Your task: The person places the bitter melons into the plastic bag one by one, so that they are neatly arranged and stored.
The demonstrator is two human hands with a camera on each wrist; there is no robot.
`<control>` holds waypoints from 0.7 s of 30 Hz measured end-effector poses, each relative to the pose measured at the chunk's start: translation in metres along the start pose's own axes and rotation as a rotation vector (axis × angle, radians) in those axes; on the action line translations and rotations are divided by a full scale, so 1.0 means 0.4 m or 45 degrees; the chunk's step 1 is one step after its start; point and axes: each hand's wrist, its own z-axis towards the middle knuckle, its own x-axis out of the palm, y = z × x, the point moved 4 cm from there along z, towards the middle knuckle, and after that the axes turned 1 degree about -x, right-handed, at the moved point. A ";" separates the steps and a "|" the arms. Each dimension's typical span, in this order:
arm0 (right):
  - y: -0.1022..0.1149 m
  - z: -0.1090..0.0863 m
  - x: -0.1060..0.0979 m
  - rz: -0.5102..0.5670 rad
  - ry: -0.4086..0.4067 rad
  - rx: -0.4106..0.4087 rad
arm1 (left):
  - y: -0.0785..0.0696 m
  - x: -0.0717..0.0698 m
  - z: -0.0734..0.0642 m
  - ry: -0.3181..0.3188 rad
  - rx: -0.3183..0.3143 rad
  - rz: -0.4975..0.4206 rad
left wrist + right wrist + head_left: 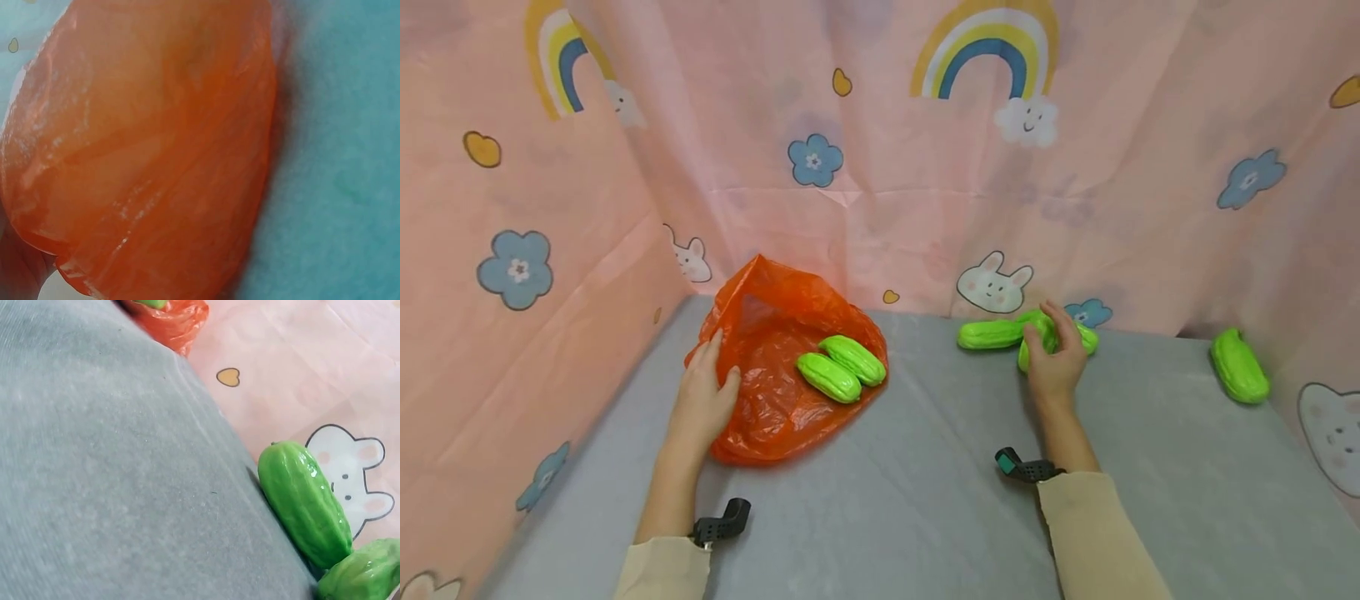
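An orange plastic bag (775, 417) lies spread with its mouth toward me, and two green cucumbers (841, 367) rest side by side in it. My left hand (703, 400) holds the bag's left rim, thumb on the inner side. In the left wrist view the orange plastic (156, 156) hides most of that hand. At the back wall my right hand (1056, 362) curls thumb and fingers around a green cucumber (1024, 360), partly hidden by the hand. Other cucumbers lie on either side, one to the left (988, 335) and one to the right (1087, 338).
Another green cucumber (1240, 367) lies at the far right near the side wall. A grey cloth (887, 500) covers the surface. Pink printed curtains (880, 225) stand along the back and both sides.
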 end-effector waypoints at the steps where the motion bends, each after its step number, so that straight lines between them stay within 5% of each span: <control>1: -0.001 -0.002 -0.001 -0.011 0.000 0.005 | 0.001 -0.001 -0.001 0.002 -0.002 0.004; 8: -0.014 0.000 -0.009 -0.032 -0.038 0.029 | 0.004 -0.003 -0.001 -0.003 -0.001 0.010; 15: -0.129 0.012 -0.025 -0.084 -0.024 0.204 | 0.005 -0.002 -0.001 -0.008 0.002 0.006; 21: -0.147 0.010 -0.029 -0.093 0.022 0.253 | 0.003 -0.002 -0.001 -0.009 0.004 0.001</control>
